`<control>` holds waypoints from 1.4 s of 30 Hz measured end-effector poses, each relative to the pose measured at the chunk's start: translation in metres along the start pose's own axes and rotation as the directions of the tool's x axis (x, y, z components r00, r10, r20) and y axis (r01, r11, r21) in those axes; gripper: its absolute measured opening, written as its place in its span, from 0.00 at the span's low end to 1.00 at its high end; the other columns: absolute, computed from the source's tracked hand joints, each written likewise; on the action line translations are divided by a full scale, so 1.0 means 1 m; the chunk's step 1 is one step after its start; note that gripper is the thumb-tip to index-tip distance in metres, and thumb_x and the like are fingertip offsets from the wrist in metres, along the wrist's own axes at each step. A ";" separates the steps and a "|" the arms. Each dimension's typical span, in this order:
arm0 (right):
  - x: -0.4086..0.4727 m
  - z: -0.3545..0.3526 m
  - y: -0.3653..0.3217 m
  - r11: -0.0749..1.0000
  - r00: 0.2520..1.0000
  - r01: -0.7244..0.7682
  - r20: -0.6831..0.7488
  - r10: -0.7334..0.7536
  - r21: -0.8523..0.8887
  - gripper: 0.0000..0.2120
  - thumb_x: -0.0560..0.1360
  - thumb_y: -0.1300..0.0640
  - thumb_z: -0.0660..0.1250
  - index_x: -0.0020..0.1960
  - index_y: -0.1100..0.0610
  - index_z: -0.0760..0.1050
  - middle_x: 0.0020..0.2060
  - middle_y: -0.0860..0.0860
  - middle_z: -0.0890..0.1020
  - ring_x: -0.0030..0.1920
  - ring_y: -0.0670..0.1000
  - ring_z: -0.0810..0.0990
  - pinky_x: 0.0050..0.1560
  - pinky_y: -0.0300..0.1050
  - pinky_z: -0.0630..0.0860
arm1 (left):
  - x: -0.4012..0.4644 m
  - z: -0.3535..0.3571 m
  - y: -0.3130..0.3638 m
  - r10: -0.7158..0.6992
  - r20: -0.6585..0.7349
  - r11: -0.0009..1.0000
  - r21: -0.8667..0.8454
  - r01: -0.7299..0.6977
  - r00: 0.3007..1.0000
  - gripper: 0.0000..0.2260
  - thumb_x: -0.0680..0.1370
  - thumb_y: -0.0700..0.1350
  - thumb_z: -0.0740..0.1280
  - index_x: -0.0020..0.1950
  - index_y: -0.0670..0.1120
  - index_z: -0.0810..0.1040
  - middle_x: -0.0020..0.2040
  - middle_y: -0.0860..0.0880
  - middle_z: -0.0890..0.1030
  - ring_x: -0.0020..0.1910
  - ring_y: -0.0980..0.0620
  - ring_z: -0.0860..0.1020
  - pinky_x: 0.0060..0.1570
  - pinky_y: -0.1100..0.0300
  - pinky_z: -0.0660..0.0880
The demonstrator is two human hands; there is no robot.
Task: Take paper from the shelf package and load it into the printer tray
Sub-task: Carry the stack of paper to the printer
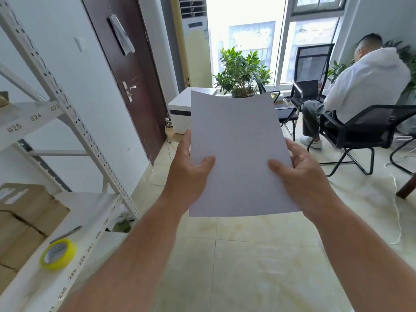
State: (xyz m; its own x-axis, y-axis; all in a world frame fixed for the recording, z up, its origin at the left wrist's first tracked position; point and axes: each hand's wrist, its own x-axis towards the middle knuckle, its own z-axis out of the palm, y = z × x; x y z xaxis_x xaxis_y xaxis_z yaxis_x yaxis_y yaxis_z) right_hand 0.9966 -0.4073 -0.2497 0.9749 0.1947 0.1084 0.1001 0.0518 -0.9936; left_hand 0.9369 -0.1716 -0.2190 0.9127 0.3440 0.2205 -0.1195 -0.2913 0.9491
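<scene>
A white sheaf of paper (238, 154) is held up in front of me at chest height, its far edge curling slightly. My left hand (189, 170) grips its left edge, thumb on top and fingers underneath. My right hand (299, 170) holds the right edge the same way. Behind the paper, a white printer (179, 111) with a dark band stands on the floor by the door; the sheets hide most of it. No tray is visible. The metal shelf (74, 122) runs along my left.
Brown cardboard boxes (24, 219), a yellow tape roll (59, 254) and a pen lie on the shelf. A dark door (126, 70) is at left. A potted plant (240, 73), black chairs (358, 131) and a seated person in white (364, 86) are ahead right. Tiled floor with a white cable (397, 212).
</scene>
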 end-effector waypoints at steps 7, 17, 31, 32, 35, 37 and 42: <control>0.101 -0.057 0.008 1.000 1.000 -0.016 0.006 0.016 -0.015 0.28 0.74 0.56 0.70 0.72 0.42 0.74 0.57 0.52 0.88 0.54 0.60 0.88 0.58 0.68 0.82 | 0.083 0.076 -0.005 -0.025 -0.022 0.999 -0.038 0.024 0.999 0.34 0.79 0.42 0.71 0.81 0.58 0.60 0.67 0.58 0.79 0.61 0.56 0.82 0.62 0.46 0.80; 0.219 -0.091 0.029 0.999 0.999 -0.046 0.014 0.046 0.022 0.26 0.80 0.65 0.68 0.75 0.46 0.73 0.58 0.54 0.87 0.55 0.61 0.87 0.59 0.68 0.82 | 0.196 0.131 -0.032 -0.039 0.004 0.998 -0.054 0.039 0.999 0.35 0.75 0.46 0.72 0.80 0.58 0.62 0.70 0.53 0.78 0.64 0.50 0.81 0.62 0.42 0.79; 0.388 -0.083 0.038 0.999 0.998 -0.039 -0.041 0.038 -0.023 0.26 0.81 0.64 0.68 0.75 0.44 0.72 0.57 0.51 0.88 0.53 0.58 0.89 0.57 0.66 0.83 | 0.372 0.164 -0.073 -0.043 0.021 0.995 -0.092 0.045 0.999 0.37 0.72 0.54 0.73 0.78 0.66 0.61 0.70 0.56 0.79 0.64 0.50 0.81 0.63 0.42 0.78; 0.400 -0.085 0.040 0.999 0.998 -0.042 -0.043 0.041 -0.022 0.27 0.81 0.64 0.68 0.75 0.44 0.72 0.57 0.51 0.88 0.53 0.58 0.89 0.58 0.67 0.83 | 0.383 0.168 -0.075 -0.035 0.020 0.996 -0.085 0.037 0.999 0.37 0.72 0.54 0.73 0.78 0.65 0.61 0.70 0.56 0.79 0.65 0.50 0.81 0.63 0.41 0.78; 0.436 -0.093 0.047 0.999 0.999 -0.042 -0.029 0.042 -0.017 0.27 0.81 0.65 0.68 0.75 0.44 0.72 0.58 0.51 0.88 0.54 0.59 0.88 0.58 0.67 0.82 | 0.414 0.183 -0.083 -0.031 0.013 0.997 -0.075 0.032 0.999 0.36 0.73 0.52 0.72 0.78 0.63 0.62 0.69 0.56 0.79 0.63 0.51 0.81 0.61 0.42 0.79; 0.464 -0.101 0.054 0.999 0.999 -0.048 -0.016 0.048 -0.012 0.27 0.81 0.64 0.68 0.76 0.44 0.71 0.58 0.51 0.88 0.54 0.58 0.89 0.58 0.66 0.83 | 0.435 0.196 -0.088 -0.040 0.008 0.997 -0.070 0.041 0.999 0.35 0.74 0.51 0.72 0.78 0.63 0.62 0.69 0.55 0.79 0.63 0.51 0.82 0.61 0.43 0.80; 0.534 -0.128 0.072 0.997 0.997 -0.067 0.023 0.067 -0.025 0.29 0.77 0.59 0.71 0.76 0.42 0.70 0.59 0.50 0.87 0.54 0.57 0.88 0.58 0.65 0.83 | 0.486 0.238 -0.097 -0.080 -0.040 0.996 -0.051 0.078 0.996 0.36 0.74 0.52 0.73 0.79 0.62 0.61 0.70 0.54 0.78 0.64 0.51 0.81 0.62 0.43 0.79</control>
State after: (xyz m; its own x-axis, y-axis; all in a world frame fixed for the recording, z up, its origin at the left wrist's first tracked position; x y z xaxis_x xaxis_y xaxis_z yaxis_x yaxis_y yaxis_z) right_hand 1.5497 -0.4246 -0.2677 0.9746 0.2202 0.0418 0.0396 0.0145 -0.9991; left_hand 1.4852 -0.1887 -0.2573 0.9030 0.4016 0.1528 -0.0680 -0.2176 0.9737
